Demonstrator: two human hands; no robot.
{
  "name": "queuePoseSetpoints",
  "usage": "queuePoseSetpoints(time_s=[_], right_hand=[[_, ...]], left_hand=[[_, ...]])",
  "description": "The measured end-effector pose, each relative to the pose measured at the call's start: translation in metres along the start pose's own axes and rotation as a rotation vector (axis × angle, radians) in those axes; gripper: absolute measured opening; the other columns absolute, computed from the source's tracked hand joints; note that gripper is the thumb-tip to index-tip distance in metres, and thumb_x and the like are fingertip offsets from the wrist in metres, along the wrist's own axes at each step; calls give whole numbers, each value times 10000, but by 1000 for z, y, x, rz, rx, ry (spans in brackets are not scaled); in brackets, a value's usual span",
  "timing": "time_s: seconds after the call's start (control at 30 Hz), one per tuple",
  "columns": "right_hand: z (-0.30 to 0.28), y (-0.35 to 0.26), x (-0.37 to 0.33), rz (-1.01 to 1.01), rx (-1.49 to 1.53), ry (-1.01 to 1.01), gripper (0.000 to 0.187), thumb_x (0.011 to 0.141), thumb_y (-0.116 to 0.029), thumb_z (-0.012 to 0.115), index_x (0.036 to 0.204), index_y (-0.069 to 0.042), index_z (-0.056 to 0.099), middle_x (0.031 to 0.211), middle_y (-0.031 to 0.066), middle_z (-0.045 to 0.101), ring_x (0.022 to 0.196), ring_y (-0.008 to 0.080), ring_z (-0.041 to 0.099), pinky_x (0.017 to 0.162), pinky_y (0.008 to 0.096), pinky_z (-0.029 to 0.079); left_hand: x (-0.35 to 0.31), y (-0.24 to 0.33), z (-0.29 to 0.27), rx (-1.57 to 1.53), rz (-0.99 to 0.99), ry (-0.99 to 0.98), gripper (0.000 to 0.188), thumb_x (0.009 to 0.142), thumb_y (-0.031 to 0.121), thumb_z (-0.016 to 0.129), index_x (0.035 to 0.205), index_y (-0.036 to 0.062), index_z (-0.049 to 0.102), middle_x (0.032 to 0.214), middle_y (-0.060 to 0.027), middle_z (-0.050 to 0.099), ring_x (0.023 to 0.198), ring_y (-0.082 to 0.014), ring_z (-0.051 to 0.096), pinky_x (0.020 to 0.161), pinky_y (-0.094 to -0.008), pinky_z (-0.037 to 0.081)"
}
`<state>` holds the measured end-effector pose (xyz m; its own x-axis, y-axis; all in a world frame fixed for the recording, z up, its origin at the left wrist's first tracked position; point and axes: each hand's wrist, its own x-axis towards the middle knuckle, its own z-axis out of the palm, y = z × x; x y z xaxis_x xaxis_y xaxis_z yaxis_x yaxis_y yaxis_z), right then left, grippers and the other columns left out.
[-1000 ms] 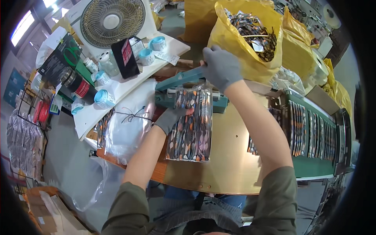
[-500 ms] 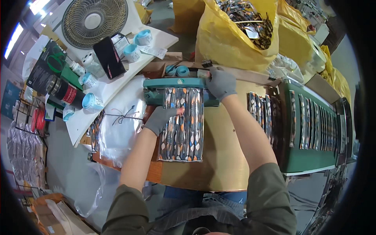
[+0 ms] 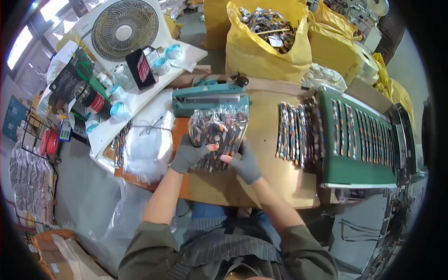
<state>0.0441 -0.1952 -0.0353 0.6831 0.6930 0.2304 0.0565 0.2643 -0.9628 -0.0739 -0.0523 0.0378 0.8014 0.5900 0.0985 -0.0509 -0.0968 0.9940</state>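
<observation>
A clear plastic bag of dark patterned slim packets (image 3: pixel 219 128) is held up between my two grey-gloved hands. My left hand (image 3: pixel 187 156) grips its lower left side, with the bare thumb lying across the front. At the lower right, my right hand (image 3: pixel 245 164) closes on the same bag, its thumb also on the front face. Just beyond the bag stands a teal impulse sealer (image 3: pixel 210 98), its arm raised at the black knob end on the right. The fingers behind the bag are hidden.
Loose slim packets (image 3: pixel 298 133) lie in a row on the right of the table, beside a green conveyor belt (image 3: pixel 329 172) carrying more. Left are clear plastic bags (image 3: pixel 149 144) and a white shelf with a fan (image 3: pixel 123 32). A yellow sack (image 3: pixel 266 58) stands behind.
My right hand has left the sealer's arm and come down to the bag. The arm has risen. The bag has been drawn back and lifted away from the sealer.
</observation>
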Motion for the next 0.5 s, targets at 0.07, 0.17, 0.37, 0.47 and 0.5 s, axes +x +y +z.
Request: queuePoseSetpoints(time_s=[0.07, 0.17, 0.37, 0.47, 0.5], right_hand=[[11, -1, -29, 267, -13, -45, 652, 685, -223, 808, 1189, 6, 464, 966, 93, 635, 876, 142, 593, 753, 301, 493], [22, 17, -53, 187, -28, 34, 477, 695, -192, 794, 1047, -23, 520, 884, 62, 651, 797, 105, 595, 718, 280, 495], [12, -4, -72, 88, -425, -123, 672, 773, -270, 703, 1315, -38, 380, 1176, 162, 553, 1098, 279, 539, 917, 385, 427], [-34, 8, -96, 107, -308, -124, 557, 835, -240, 628, 1284, 17, 422, 1207, 172, 533, 1138, 272, 505, 960, 349, 395], [-47, 1, -108, 70, -382, -91, 463, 846, -223, 611, 1225, 12, 487, 1133, 167, 579, 1072, 268, 551, 927, 347, 420]], left_hand=[[-29, 1, 15, -100, -32, 43, 406, 688, 130, 784, 1044, 6, 633, 986, -56, 668, 871, -124, 617, 768, -287, 499], [-58, -68, 11, 113, -72, 165, 429, 688, 157, 789, 1052, 1, 624, 973, -71, 672, 871, -139, 622, 765, -287, 503], [-103, -86, -4, 340, -154, 337, 443, 734, 318, 747, 1007, -7, 618, 907, -148, 671, 813, -234, 649, 723, -329, 498], [-101, -72, -30, 732, 59, 457, 371, 843, 386, 607, 932, 26, 624, 791, -175, 635, 723, -281, 629, 653, -362, 473], [-95, -63, -52, 726, 138, 473, 313, 868, 334, 578, 924, 29, 623, 776, -156, 630, 708, -305, 618, 646, -379, 473]])
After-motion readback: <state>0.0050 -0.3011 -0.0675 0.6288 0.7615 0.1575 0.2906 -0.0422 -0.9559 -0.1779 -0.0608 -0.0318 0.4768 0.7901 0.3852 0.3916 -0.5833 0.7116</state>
